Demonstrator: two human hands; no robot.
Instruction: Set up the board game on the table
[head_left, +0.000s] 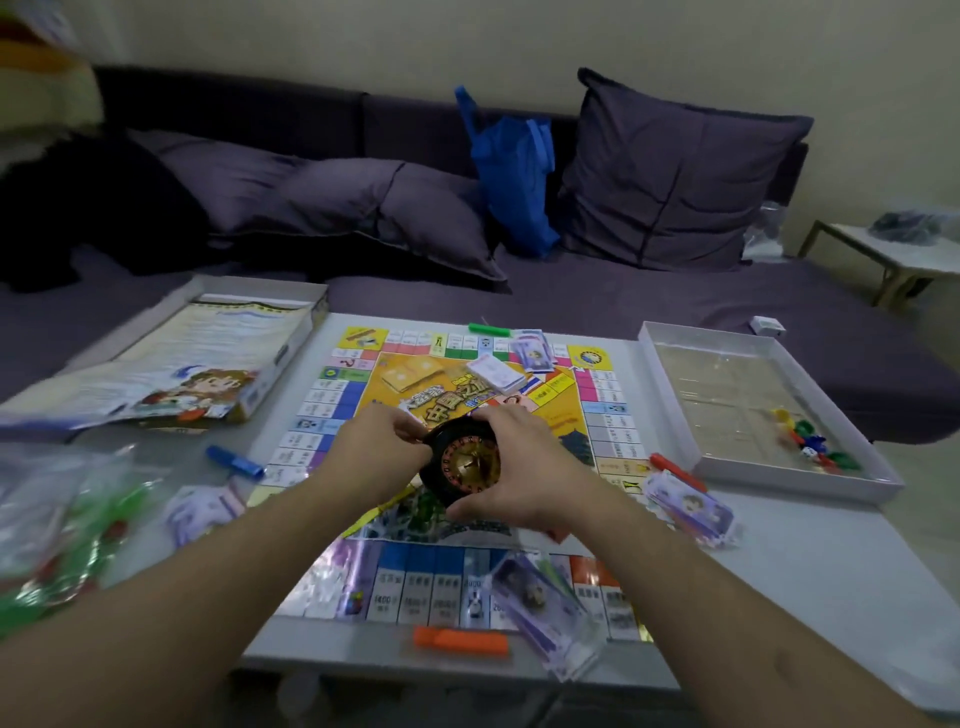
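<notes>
Purple sofa (675, 312) behind, white table (805, 571) in front w/ game board (343, 395) spread flat on it. Box lid (171, 364) lies at the left, box tray (878, 483) w/ colored pieces at the right. Over board's middle, left hand (382, 447) & right hand (514, 467) both grip a small black roulette wheel (462, 460), one per side. Orange holder (460, 642) sits at near edge.

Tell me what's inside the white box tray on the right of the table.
The white box tray holds a clear plastic insert and, in its near right corner, a pile of small coloured game pieces with a white die. Anything beneath the insert is not discernible.
</notes>
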